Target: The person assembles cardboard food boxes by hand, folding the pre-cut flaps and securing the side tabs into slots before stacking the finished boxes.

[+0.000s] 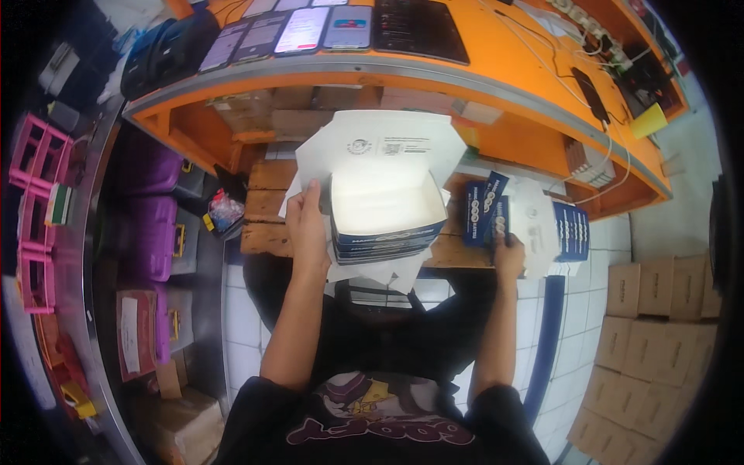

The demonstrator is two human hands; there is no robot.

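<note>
An open cardboard box (387, 203), white inside and dark blue outside, sits in front of me on top of a stack of similar blue boxes (380, 253). Its white lid (403, 143) stands raised at the far side. My left hand (308, 229) holds the left edge of this box, thumb near the lid's side flap. Off to the right, my right hand (509, 256) is closed on a flat blue-and-white box blank (535, 221). Other flat blanks (572, 232) lie around it, partly overlapping. The fingers of my right hand are partly hidden.
A wooden slatted bench (267, 213) bears the stack. Beyond it, an orange table (511, 54) carries several phones (302, 31), a tablet (418, 27) and cables. Purple bins (159, 236) stand on the left; brown cartons (651, 325) are piled at the right.
</note>
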